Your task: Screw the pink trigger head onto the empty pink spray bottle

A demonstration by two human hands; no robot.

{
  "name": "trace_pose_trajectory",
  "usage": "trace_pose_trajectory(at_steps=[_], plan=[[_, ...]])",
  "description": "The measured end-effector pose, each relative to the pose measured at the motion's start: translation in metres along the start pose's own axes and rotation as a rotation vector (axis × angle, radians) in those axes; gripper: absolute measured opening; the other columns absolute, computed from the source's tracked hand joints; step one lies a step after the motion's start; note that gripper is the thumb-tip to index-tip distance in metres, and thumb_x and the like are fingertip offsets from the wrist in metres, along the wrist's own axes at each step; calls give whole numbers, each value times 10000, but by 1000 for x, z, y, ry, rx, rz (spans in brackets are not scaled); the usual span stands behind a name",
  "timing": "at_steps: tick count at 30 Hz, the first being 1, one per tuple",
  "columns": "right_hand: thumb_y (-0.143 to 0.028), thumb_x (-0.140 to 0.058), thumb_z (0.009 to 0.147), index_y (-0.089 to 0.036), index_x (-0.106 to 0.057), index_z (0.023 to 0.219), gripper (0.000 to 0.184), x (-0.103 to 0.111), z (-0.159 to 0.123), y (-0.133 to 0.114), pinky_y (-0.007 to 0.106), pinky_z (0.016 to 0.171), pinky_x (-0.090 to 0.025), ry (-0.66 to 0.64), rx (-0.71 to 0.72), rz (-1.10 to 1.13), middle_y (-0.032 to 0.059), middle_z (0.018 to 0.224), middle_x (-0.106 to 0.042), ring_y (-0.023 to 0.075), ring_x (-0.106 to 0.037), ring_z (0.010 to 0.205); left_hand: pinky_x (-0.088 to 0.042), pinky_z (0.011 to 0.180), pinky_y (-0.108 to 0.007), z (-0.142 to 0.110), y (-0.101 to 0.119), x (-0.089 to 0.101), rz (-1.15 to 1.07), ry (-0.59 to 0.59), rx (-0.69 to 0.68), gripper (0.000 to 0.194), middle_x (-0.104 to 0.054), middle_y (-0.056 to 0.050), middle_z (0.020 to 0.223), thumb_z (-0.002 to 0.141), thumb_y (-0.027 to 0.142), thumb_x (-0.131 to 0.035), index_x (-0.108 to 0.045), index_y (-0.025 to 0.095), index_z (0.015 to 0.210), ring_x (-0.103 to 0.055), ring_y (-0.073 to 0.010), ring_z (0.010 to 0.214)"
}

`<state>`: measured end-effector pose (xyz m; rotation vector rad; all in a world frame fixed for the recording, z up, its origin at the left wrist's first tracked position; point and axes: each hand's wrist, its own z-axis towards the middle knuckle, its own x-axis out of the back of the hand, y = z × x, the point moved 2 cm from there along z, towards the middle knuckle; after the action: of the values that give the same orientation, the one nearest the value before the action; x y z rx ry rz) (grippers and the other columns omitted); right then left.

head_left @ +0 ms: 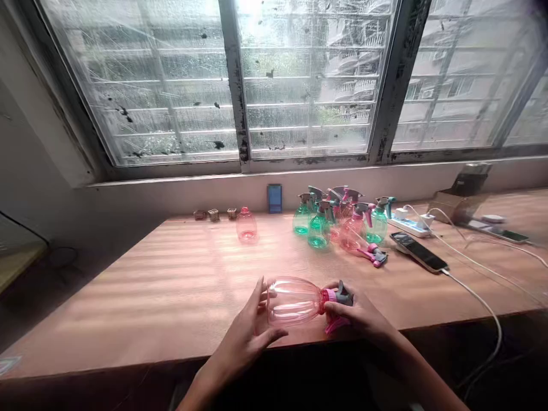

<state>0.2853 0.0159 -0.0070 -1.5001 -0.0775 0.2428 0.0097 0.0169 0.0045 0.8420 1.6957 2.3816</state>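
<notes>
A clear pink spray bottle lies sideways above the table's front edge, its base to the left and its sprayer head, grey with a pink trigger, to the right. My right hand is closed around the sprayer head near the pink collar. My left hand is at the bottle's base with fingers apart; its fingertips reach the far side of the base. The left thumb is stretched out just below the bottle, seemingly off its surface.
Several green and pink spray bottles stand behind, with a loose sprayer head beside them. A pink bottle without sprayer stands left. A phone, a power strip, white cables and a cardboard box occupy the right side.
</notes>
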Motion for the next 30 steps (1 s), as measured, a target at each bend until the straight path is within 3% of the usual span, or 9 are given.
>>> trace_pose_trajectory(at_steps=[5,11,14,16,21,26,30], plan=[[-426,-885,722,-173,-641,962,426,-3,0,-1,282,586,-556,15,-11,8,2,696,-738,181,-679,609,-355,1204,-493,2,-4,0,28,8,-30,867,-338,-131,1640,903,358,-739,-222,299,1596,-420,-346,1453],[-438,-886,726,-167,-629,975,449,-2,2,2,271,577,-549,-1,-14,39,11,672,-742,173,-673,601,-389,1179,-491,3,-4,-1,98,49,-72,835,-337,-82,1638,961,264,-653,-135,422,1596,-491,-310,1406],[-439,-887,727,-165,-620,986,462,-1,2,4,266,566,-547,-12,-16,52,17,677,-750,174,-677,602,-406,1169,-491,2,-2,-2,80,39,-49,961,-400,-95,1604,902,289,-741,-96,412,1604,-510,-320,1389],[-437,-892,722,-163,-616,993,474,-1,2,5,267,567,-549,-17,-16,55,21,685,-753,174,-681,602,-410,1168,-494,2,0,-2,54,47,-31,1008,-362,-109,1630,875,315,-776,-90,387,1610,-497,-335,1400],[-428,-889,728,-162,-610,1001,472,-2,2,5,275,566,-555,-15,-20,64,22,685,-751,177,-680,601,-397,1182,-497,3,-2,-2,13,32,-41,852,-357,-116,1636,900,337,-744,-244,326,1590,-443,-350,1441],[-424,-892,724,-162,-614,999,471,-1,1,5,294,578,-562,-16,-14,56,46,738,-770,188,-685,609,-407,1174,-483,2,-5,-2,63,73,-80,789,-328,-71,1652,963,262,-649,-194,417,1588,-504,-311,1401],[-421,-886,730,-164,-612,1000,464,-2,1,4,303,597,-567,-14,-11,39,52,767,-779,189,-688,623,-428,1161,-480,0,-3,-2,54,58,-69,951,-314,-84,1658,891,274,-752,-133,417,1598,-505,-324,1396]])
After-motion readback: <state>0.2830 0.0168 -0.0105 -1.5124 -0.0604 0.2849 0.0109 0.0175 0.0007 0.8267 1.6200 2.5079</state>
